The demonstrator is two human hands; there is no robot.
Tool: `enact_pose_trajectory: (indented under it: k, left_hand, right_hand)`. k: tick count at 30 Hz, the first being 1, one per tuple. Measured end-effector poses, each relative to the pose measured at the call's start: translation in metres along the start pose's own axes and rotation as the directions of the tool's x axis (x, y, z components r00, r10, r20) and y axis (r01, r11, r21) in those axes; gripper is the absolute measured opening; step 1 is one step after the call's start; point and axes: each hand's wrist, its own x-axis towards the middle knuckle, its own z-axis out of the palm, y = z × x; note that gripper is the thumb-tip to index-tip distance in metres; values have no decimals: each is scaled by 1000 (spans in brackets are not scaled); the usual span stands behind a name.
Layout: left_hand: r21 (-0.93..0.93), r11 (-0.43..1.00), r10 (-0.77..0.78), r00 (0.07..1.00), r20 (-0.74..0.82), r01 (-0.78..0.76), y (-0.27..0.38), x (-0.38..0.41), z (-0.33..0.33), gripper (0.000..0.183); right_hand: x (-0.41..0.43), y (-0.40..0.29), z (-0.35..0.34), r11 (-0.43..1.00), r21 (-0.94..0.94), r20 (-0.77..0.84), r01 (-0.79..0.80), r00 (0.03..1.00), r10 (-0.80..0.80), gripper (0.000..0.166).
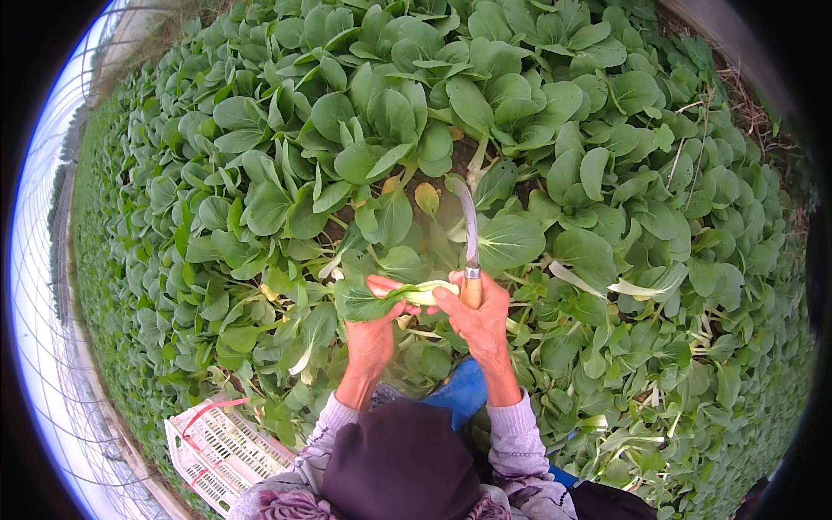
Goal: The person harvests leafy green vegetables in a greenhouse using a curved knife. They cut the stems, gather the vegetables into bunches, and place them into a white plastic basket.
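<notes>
A small head of bok choy (416, 294) lies across both hands, its leaves to the left and its pale stem base to the right. My left hand (383, 302) holds it from below at the leaf end. My right hand (478, 312) grips the wooden handle of a sickle (469, 227), and its thumb presses on the stem base. The curved steel blade points away from me, over the plants. Under the hands, cut leaves (416, 263) cover the ground, with a yellowed leaf (427, 198) beside the blade.
Dense rows of standing bok choy (390, 110) spread ahead and to both sides. A white plastic crate (224, 448) with red straps stands at the lower left. Trimmed leaves (640, 286) litter the right side. A blue boot (465, 390) shows beneath my arms. Greenhouse framing (58, 364) curves along the left.
</notes>
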Motion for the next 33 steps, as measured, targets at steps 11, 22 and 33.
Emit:
enact_pose_trajectory:
  k: [11,22,33]
  left_hand:
    - [841,204,-285,792,540,-501,37,22,30,69]
    - [866,452,-265,895,359,-214,1,30,29,28]
    - [861,453,-302,869,393,-232,6,23,39,32]
  right_hand:
    - [14,12,-28,692,-582,158,428,894,-420,26]
    - [-3,0,-72,187,-774,456,605,737,-499,27]
    - [-4,2,-80,228,-792,472,567,805,-360,31]
